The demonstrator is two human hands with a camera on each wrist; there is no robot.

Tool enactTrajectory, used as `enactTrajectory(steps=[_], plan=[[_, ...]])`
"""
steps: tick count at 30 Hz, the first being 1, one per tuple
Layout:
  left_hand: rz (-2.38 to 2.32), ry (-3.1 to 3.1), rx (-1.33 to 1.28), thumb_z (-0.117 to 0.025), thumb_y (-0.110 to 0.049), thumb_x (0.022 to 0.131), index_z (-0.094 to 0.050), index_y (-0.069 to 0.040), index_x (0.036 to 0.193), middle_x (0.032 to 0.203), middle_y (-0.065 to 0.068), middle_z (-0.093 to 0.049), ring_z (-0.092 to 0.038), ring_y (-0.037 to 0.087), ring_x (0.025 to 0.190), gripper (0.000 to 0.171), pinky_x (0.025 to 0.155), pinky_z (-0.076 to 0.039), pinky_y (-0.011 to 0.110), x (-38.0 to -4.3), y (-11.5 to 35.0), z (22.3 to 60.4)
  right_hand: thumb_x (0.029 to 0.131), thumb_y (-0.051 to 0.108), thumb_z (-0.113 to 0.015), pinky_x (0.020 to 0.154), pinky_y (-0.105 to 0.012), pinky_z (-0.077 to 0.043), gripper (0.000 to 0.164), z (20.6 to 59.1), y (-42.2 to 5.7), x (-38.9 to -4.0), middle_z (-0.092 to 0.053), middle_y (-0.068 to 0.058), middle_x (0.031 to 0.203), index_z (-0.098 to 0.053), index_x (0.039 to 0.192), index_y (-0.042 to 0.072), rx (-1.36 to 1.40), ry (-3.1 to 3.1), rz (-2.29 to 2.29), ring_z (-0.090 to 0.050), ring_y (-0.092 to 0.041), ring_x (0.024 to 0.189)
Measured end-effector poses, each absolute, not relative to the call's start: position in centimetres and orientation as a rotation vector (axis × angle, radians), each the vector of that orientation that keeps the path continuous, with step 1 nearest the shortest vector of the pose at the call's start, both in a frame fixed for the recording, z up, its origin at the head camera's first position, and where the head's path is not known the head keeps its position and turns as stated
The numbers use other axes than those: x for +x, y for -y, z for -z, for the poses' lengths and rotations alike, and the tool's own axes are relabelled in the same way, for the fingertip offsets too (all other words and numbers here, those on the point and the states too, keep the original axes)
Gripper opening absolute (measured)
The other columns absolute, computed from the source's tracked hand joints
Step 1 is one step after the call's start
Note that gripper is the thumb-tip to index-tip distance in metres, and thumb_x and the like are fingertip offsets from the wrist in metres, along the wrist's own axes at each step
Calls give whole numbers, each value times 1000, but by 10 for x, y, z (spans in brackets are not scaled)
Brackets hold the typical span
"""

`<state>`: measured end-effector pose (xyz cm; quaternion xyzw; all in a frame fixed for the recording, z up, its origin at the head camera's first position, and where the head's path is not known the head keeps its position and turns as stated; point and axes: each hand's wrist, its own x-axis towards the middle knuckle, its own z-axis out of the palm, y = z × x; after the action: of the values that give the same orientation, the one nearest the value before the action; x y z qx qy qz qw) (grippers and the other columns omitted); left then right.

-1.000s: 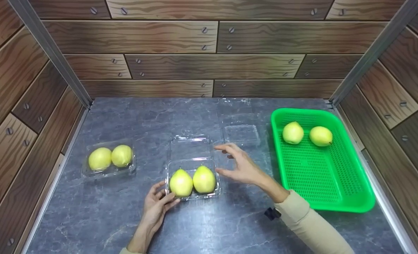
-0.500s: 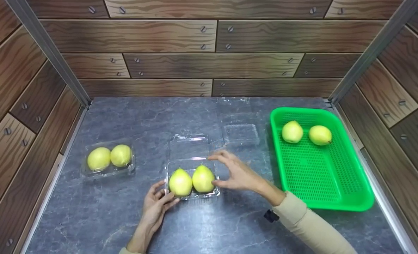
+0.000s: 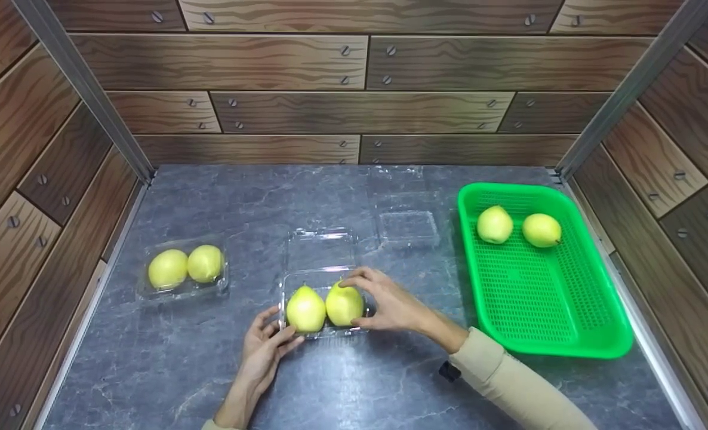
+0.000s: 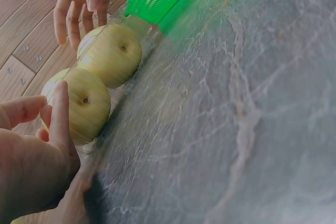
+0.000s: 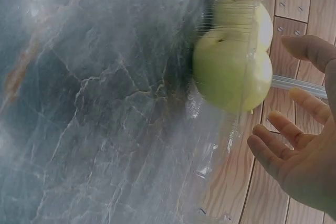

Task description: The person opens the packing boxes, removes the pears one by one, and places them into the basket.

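In the head view, an opened clear plastic clamshell container (image 3: pixel 321 252) lies mid-table, its lid folded back away from me. Two yellow-green pears sit side by side in its base, a left pear (image 3: pixel 306 309) and a right pear (image 3: pixel 345 303). My left hand (image 3: pixel 263 349) pinches the base's near left corner, thumb over the rim. My right hand (image 3: pixel 390 303) hovers at the right pear with spread, slightly bent fingers. The right wrist view shows a gap between this hand (image 5: pixel 302 156) and the pear (image 5: pixel 231 72).
A green mesh basket (image 3: pixel 524 298) with two pears (image 3: pixel 495 225) stands at the right. Another clear container (image 3: pixel 182 292) holding two pears (image 3: pixel 168 269) lies at the left. Clear plastic packaging (image 3: pixel 409 227) lies farther back. Wood-patterned walls (image 3: pixel 282 63) enclose the table.
My right hand has moved left and nearer to me, from beside the container to over the right pear. The left hand and the container have stayed in place.
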<state>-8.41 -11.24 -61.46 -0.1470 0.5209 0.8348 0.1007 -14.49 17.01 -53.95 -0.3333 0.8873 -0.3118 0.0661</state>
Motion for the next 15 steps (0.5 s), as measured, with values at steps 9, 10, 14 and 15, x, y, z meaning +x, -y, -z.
enactTrajectory(steps=[9, 10, 14, 15], plan=[[-2472, -1534, -426, -64, 12, 93, -31, 3, 149, 99, 3, -57, -67, 10, 79, 65, 85, -70, 31, -84, 112, 615, 79, 23, -89, 115, -61, -53, 61, 542, -162, -151, -58, -9, 146, -66, 136, 16, -1064, -2660, 797, -54, -33, 137], [-2473, -1532, -428, -64, 12, 93, -31, 3, 149, 99, 3, -57, -67, 10, 79, 65, 85, -70, 31, -84, 112, 615, 79, 22, -90, 115, -61, -53, 61, 542, -161, -152, -58, -9, 146, -66, 135, 16, -1073, -2654, 785, -53, -33, 138], [-2468, -1536, -434, -64, 12, 93, -31, 3, 149, 99, 3, -56, -66, 10, 80, 66, 85, -70, 30, -85, 112, 615, 78, 19, -90, 117, -59, -51, 62, 543, -159, -155, -58, -9, 148, -67, 135, 16, -1104, -2642, 727, -52, -32, 139], [-2467, -1538, -434, -64, 12, 93, -31, 3, 149, 99, 3, -56, -66, 10, 80, 66, 85, -70, 30, -85, 113, 615, 78, 18, -90, 117, -59, -51, 61, 543, -158, -157, -57, -9, 149, -67, 135, 17, -1110, -2639, 716, -52, -32, 139]])
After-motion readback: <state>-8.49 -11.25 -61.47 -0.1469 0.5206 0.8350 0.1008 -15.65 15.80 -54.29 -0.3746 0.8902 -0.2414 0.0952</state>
